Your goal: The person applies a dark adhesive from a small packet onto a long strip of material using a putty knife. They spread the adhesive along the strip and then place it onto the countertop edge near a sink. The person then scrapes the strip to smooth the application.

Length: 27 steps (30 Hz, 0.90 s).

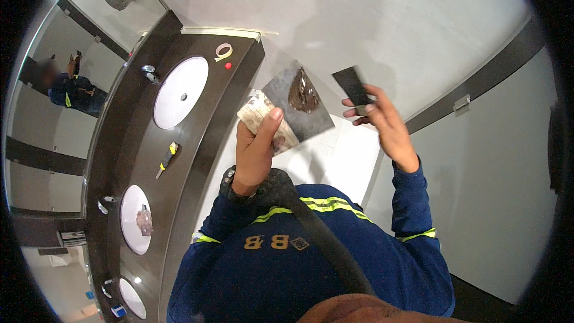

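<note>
My left hand [256,146] is closed round a stained beige grip piece, its thumb lying along the top. Joined to or lying against that piece is a flat grey plate [277,91], held out in front of me and tilted. A glossy dark brown lump of paste [304,94] sits on the plate. To the right, apart from the plate, my right hand [387,124] pinches a small dark flat scraper blade [348,82] by its lower end. That blade is slightly blurred, and its far edge points up and left.
Along the left runs a dark counter [197,134] with white basins [177,103] and a mirror behind. On it lie a tape roll [223,52], a small red ball [228,66] and a yellow-and-black cutter-like tool [168,158]. A crumpled clear bag [144,221] lies in the middle basin. Pale walls stand ahead and right.
</note>
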### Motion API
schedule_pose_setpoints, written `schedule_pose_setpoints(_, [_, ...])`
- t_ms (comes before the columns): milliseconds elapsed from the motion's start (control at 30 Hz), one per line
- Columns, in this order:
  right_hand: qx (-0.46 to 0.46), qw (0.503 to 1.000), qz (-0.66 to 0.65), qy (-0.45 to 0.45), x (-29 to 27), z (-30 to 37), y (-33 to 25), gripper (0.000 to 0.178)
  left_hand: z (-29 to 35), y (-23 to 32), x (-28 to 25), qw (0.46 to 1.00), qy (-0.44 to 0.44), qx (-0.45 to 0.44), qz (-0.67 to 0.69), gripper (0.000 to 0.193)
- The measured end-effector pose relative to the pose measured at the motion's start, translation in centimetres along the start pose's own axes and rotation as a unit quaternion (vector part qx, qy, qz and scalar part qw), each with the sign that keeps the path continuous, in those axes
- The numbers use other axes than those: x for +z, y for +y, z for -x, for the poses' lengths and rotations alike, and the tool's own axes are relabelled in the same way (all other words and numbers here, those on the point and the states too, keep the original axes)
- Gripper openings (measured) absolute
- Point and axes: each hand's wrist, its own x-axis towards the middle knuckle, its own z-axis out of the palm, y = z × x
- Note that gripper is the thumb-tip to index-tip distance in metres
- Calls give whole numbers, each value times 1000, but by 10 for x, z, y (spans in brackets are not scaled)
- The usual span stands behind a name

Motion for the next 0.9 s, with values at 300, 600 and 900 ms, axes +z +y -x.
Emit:
schedule_pose_setpoints(300, [25, 994, -100, 30, 38, 16, -16, 23, -7, 1, 19, 962, -25, 245, -122, 38])
schedule_pose_setpoints(600, [25, 987, -154, 30, 38, 10, -34, 23, -5, 9, 17, 858, -101, 390, -319, 41])
schedule_pose_setpoints(900, [-3, 987, -151, 59, 28, 6, -37, 24, 7, -5, 17, 880, -139, 314, -330, 44])
